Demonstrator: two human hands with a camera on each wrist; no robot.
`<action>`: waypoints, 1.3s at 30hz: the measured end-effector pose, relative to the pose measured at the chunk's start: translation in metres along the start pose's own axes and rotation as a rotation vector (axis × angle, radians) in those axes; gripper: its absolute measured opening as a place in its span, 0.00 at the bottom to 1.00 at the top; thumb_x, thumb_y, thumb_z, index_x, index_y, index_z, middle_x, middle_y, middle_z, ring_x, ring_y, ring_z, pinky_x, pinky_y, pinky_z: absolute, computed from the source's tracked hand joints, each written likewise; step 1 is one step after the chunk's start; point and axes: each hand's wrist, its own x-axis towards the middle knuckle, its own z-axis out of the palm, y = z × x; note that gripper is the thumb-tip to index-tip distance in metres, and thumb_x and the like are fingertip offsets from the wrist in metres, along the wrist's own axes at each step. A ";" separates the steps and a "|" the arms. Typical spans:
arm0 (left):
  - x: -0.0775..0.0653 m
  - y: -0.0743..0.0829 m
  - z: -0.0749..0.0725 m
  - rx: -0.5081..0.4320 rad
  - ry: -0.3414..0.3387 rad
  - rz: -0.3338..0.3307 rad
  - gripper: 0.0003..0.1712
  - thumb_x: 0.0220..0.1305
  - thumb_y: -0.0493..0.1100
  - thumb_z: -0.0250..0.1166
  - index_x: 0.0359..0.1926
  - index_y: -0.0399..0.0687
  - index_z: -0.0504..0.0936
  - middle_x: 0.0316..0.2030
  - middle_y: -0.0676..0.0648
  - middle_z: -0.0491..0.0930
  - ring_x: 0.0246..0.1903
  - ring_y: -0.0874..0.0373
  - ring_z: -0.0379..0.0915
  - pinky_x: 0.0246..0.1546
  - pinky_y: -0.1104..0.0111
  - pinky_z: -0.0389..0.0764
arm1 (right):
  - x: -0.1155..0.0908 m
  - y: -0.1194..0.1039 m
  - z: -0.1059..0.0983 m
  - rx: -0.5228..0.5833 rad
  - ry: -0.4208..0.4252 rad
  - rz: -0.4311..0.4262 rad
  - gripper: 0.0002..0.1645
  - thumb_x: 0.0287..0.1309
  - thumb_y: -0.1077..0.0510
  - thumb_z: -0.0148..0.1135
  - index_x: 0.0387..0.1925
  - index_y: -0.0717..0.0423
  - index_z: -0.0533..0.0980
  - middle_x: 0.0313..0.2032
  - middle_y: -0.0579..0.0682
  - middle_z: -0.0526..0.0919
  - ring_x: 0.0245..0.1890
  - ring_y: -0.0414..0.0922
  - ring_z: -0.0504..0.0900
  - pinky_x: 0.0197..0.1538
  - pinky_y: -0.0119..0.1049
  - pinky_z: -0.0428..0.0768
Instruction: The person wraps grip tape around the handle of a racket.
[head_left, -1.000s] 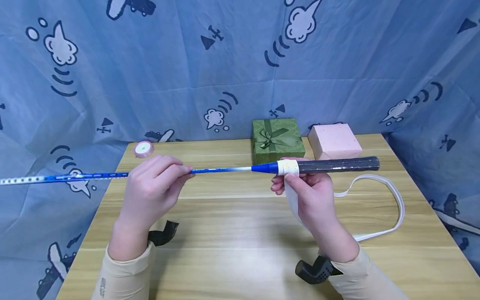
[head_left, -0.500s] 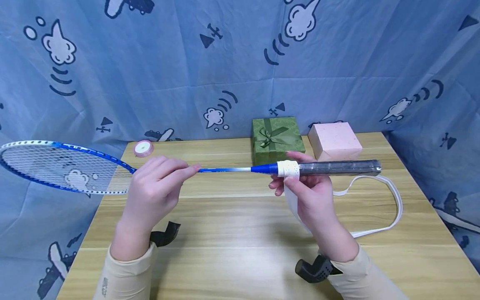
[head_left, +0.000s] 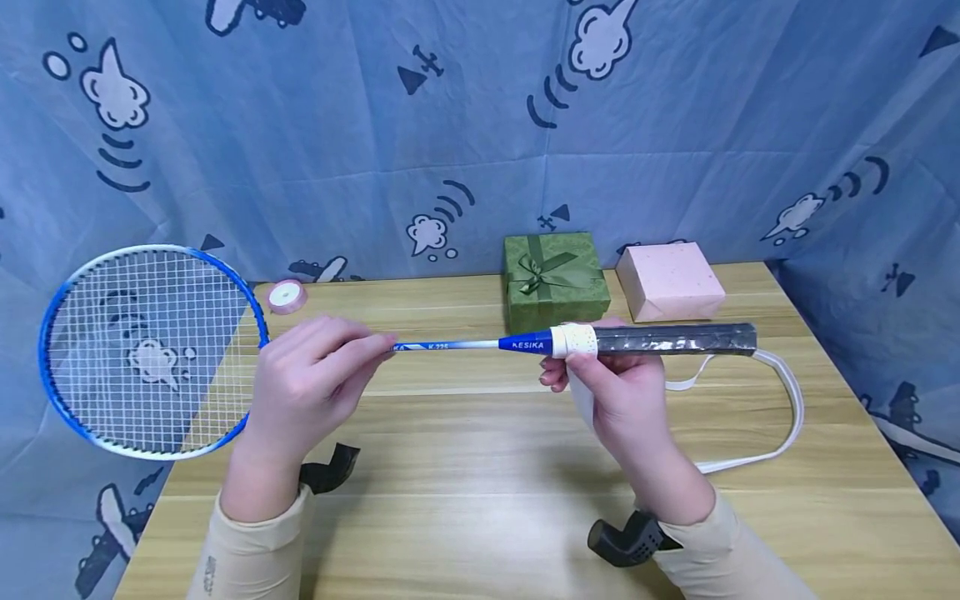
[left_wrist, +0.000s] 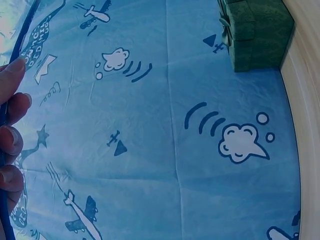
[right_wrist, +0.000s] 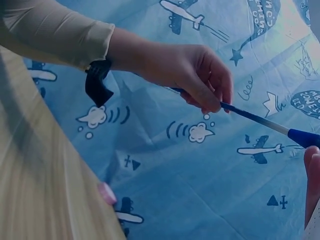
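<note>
Arching over, the left hand [head_left: 311, 375] pinches the racket shaft [head_left: 457, 345]; the right hand [head_left: 630, 396] grips white tape [head_left: 576, 339].

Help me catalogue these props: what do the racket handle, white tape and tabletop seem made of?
Racket handle: dark and glossy, perhaps plastic-wrapped, given crinkled highlights; core hidden. White tape: matte, likely synthetic, thin and flexible, with dotted perforations. Tabletop: satin wood or laminate, showing pale grain and soft glare.

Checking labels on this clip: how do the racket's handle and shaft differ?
The handle is thick and mostly black; the shaft is thin, blue and white. White tape wraps one end of the handle; none shows on the visible shaft. The right hand holds the handle, the left hand the shaft. Both run in one line.
</note>
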 end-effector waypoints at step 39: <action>-0.003 -0.002 -0.005 0.008 -0.033 0.007 0.12 0.73 0.47 0.66 0.37 0.48 0.93 0.24 0.52 0.84 0.19 0.58 0.77 0.18 0.67 0.73 | 0.004 -0.004 -0.008 -0.015 -0.167 -0.001 0.26 0.62 0.83 0.51 0.61 0.72 0.75 0.38 0.61 0.90 0.33 0.50 0.92 0.32 0.36 0.87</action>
